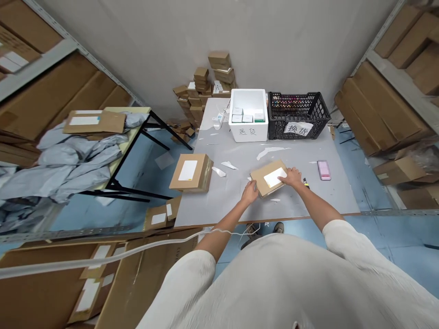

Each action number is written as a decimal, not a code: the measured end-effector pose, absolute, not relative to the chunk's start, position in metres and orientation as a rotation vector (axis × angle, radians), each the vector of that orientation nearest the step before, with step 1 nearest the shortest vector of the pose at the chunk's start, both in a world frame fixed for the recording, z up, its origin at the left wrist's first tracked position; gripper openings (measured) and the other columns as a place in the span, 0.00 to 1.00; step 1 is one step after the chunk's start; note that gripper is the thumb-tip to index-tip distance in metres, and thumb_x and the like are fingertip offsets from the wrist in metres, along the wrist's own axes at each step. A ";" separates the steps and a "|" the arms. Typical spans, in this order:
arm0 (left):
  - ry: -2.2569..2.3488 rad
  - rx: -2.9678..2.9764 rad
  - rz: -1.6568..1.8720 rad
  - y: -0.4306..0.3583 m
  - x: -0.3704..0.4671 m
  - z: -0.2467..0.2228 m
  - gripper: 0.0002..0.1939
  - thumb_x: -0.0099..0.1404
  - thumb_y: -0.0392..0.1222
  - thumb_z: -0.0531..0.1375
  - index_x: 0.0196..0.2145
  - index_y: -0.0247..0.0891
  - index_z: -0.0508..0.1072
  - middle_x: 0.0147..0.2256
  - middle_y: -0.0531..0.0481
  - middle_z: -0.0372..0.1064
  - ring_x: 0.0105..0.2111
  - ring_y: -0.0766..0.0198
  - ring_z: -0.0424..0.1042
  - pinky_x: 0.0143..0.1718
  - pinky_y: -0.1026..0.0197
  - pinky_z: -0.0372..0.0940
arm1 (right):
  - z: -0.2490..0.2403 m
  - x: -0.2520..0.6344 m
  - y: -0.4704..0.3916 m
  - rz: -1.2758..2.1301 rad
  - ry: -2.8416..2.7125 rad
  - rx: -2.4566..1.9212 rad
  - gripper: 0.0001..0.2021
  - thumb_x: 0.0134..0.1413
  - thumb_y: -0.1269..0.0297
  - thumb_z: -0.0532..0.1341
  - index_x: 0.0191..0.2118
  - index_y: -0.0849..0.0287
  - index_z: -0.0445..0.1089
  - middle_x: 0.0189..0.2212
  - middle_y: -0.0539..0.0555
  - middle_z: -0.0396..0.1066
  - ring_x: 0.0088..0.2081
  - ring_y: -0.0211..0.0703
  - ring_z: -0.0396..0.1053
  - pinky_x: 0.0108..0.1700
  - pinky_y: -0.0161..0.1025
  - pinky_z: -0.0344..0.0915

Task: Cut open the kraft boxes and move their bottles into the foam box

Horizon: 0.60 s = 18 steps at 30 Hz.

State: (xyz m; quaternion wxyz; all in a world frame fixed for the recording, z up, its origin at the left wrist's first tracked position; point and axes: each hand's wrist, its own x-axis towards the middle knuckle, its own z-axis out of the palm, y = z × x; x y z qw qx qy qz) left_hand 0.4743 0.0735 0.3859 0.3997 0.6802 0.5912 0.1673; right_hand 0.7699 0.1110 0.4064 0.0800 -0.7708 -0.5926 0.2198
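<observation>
A flat cardboard box (262, 182) with a white label on top lies tilted at the front middle of the table. At its left edge, my left hand (250, 192) grips it with curled fingers. My right hand (291, 176) closes on the opposite edge, its thumb over the label. Just right of that hand is a small black and yellow tool (306, 183), probably a cutter, partly hidden by my forearm. A phone with a pink screen (323, 170) rests farther right. To the left sits a larger labelled cardboard box (198, 176).
At the table's (236, 208) back stand a white foam box (248, 134) with small cartons inside and a black plastic crate (298, 119). Torn paper scraps lie about. Grey parcels (78, 155) cover a side table on the left. A white cable (144, 247) crosses in front. Carton-laden shelves flank both sides.
</observation>
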 end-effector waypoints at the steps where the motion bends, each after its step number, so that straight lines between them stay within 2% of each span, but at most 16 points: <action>1: 1.490 1.722 0.406 0.078 0.475 0.388 0.34 0.65 0.34 0.62 0.69 0.40 0.69 0.67 0.37 0.69 0.72 0.46 0.65 0.74 0.48 0.60 | 0.405 0.772 0.101 0.677 -1.738 -2.316 0.41 0.56 0.31 0.70 0.65 0.55 0.70 0.63 0.72 0.69 0.69 0.77 0.61 0.69 0.68 0.54; 4: 1.464 1.730 0.362 0.087 0.479 0.391 0.40 0.64 0.35 0.62 0.73 0.37 0.65 0.69 0.34 0.68 0.72 0.43 0.65 0.73 0.46 0.60 | 0.402 0.778 0.072 0.763 -1.643 -2.361 0.42 0.55 0.29 0.69 0.63 0.56 0.70 0.61 0.72 0.71 0.65 0.74 0.68 0.66 0.66 0.61; 8: 1.424 1.769 0.329 0.090 0.486 0.393 0.42 0.64 0.34 0.59 0.76 0.34 0.60 0.69 0.31 0.67 0.72 0.43 0.65 0.73 0.45 0.60 | 0.402 0.781 0.045 0.900 -1.544 -2.476 0.43 0.55 0.32 0.71 0.64 0.59 0.69 0.61 0.74 0.73 0.62 0.71 0.73 0.62 0.58 0.68; 11: 1.416 1.755 0.325 0.090 0.487 0.397 0.43 0.64 0.33 0.59 0.76 0.34 0.59 0.71 0.30 0.65 0.72 0.43 0.64 0.73 0.44 0.61 | 0.403 0.781 0.039 0.905 -1.507 -2.433 0.45 0.54 0.35 0.73 0.68 0.61 0.65 0.64 0.77 0.70 0.65 0.72 0.70 0.64 0.58 0.66; 15: 1.402 1.693 0.382 0.095 0.488 0.406 0.48 0.58 0.32 0.64 0.76 0.36 0.59 0.71 0.31 0.64 0.72 0.40 0.64 0.72 0.42 0.63 | 0.402 0.780 0.049 0.851 -1.489 -2.329 0.54 0.52 0.44 0.74 0.77 0.61 0.54 0.72 0.76 0.62 0.72 0.71 0.63 0.70 0.61 0.61; 18: 1.396 1.676 0.445 0.103 0.493 0.413 0.52 0.54 0.31 0.66 0.76 0.39 0.61 0.69 0.35 0.68 0.70 0.41 0.67 0.71 0.45 0.66 | 0.399 0.782 0.065 0.780 -1.473 -2.236 0.50 0.56 0.50 0.71 0.78 0.62 0.54 0.71 0.74 0.64 0.69 0.68 0.68 0.67 0.59 0.67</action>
